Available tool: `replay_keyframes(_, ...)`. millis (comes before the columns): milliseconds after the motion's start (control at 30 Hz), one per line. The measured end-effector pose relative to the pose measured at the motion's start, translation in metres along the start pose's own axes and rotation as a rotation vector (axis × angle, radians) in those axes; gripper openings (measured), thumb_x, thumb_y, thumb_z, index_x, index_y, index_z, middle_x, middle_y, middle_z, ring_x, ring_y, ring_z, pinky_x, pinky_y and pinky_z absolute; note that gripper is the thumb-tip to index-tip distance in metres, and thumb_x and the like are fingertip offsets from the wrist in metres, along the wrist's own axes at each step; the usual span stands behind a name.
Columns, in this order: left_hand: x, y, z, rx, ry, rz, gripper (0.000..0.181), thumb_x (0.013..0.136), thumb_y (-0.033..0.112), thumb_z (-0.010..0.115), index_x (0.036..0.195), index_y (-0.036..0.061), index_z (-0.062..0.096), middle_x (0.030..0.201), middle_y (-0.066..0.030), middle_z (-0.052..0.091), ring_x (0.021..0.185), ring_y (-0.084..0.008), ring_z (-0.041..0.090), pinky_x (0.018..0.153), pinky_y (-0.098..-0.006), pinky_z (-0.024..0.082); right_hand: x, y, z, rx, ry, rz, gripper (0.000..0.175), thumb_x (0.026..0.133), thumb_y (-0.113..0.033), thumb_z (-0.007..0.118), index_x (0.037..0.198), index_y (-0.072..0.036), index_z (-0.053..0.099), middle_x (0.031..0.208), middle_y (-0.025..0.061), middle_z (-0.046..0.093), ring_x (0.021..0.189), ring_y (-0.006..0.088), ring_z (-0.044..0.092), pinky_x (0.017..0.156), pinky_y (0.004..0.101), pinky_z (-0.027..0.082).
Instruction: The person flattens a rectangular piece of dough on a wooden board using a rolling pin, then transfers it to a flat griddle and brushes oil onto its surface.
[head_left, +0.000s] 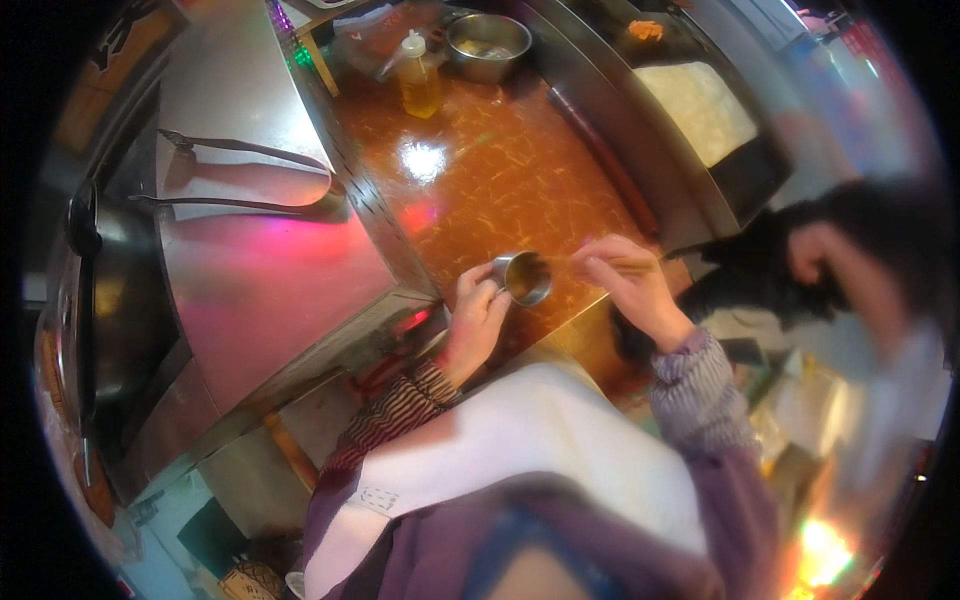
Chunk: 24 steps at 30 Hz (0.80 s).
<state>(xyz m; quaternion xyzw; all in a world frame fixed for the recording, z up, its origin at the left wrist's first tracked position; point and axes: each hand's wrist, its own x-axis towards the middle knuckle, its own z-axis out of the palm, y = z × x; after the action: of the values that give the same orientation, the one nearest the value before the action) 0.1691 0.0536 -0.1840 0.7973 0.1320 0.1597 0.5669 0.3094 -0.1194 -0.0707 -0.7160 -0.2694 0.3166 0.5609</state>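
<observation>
My left hand (478, 315) grips a small metal cup (531, 279) by its side, tilted so that its mouth faces right. What the cup holds is too dark to tell. Between the fingers of my right hand (630, 285) is a thin wooden stick (637, 264), its blurred far end reaching left to the cup's mouth. Both hands are over the near edge of a brown marbled countertop (495, 172). Beyond them stand a squeeze bottle of yellow liquid (420, 86) and a metal bowl (491, 56) with some contents.
Metal tongs (259, 154) lie spread on the steel surface (262, 270) at left. A dark red rod (600, 154) runs along the counter's right side. Past it lie a pale flat sheet (697, 109) and orange food pieces (646, 30). Another person's blurred arm (862, 277) is at right.
</observation>
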Motion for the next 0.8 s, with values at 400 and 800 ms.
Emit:
replay_keyframes(400, -0.001, 0.008, 0.025, -0.077, -0.021, -0.062, 0.019, 0.089, 0.011, 0.058, 0.102, -0.0020, 0.063, 0.127, -0.0175, 0.049, 0.119, -0.0313, 0.044, 0.102, -0.0372, 0.037, -0.028, 0.003, -0.027, 0.036, 0.062, -0.070, 0.012, 0.093, -0.007, 0.058, 0.096, 0.001, 0.066, 0.095, 0.0062, 0.062, 0.087, 0.0131, 0.061, 0.074, 0.0262, 0.052)
replay_keyframes(800, 0.006, 0.100, 0.079, -0.365, -0.128, -0.369, 0.031, 0.101, 0.017, 0.042, 0.124, -0.0018, 0.050, 0.120, -0.0080, 0.052, 0.101, -0.0151, 0.058, 0.089, -0.0282, 0.050, -0.081, 0.003, -0.119, -0.157, -0.065, -0.507, 0.013, 0.089, -0.010, 0.063, 0.099, -0.003, 0.066, 0.093, 0.0106, 0.064, 0.089, 0.0247, 0.060, 0.077, 0.0336, 0.049)
